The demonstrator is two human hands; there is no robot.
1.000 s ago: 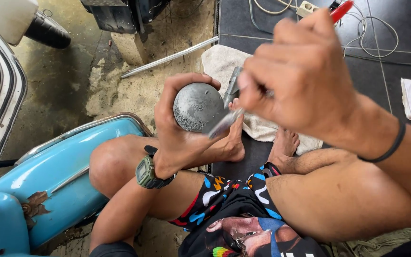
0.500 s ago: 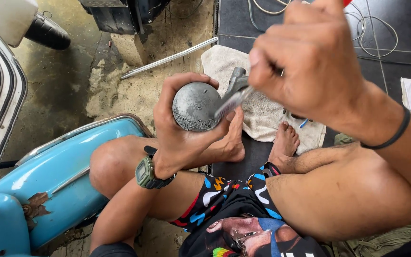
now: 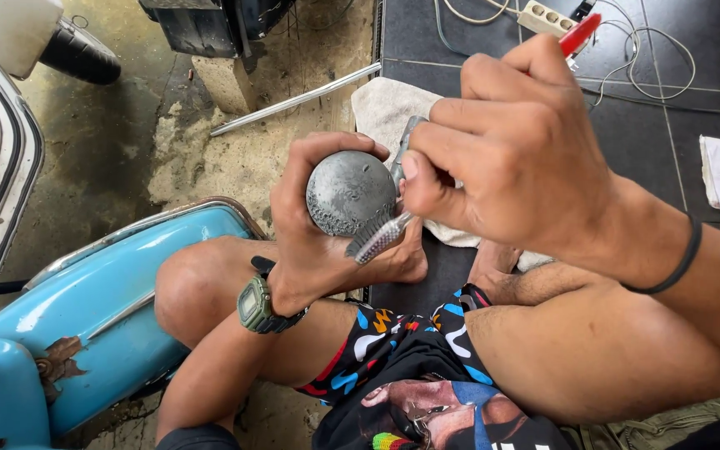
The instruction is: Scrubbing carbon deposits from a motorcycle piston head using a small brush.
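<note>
Since half a second ago the right hand (image 3: pixel 518 158) has dropped and swung the brush down: bristles that sat near the top right of the ball now sit at its lower right edge. Left hand and ball have barely shifted.

Head view:
- Left hand (image 3: pixel 314 242) is cupped round the grey metal ball (image 3: pixel 350 193) from the left and underneath, fingers curled over the top, thumb side below. Closed firmly on it.
- Ball is held up over the person's crossed legs, between the two hands. Rounded dome shape, dull grey, mottled and pitted surface with a matt sheen.
- Right hand is clenched on a toothbrush (image 3: pixel 381 236), thumb pressed along the handle near the head. Pale bristle head touches the ball's lower right; the red handle end sticks out past the knuckles at top.
- Green digital watch (image 3: pixel 257 306) on the left wrist, thin black band (image 3: pixel 678 262) on the right.
- Off-white cloth (image 3: pixel 385 104) lies on the dark tiles behind the ball, rumpled.
- Light blue scooter panel (image 3: pixel 102 308), glossy with a rust chip, lies to the left on rough stained concrete.
- Slim metal rod (image 3: pixel 293 100) lies on the concrete beyond.
</note>
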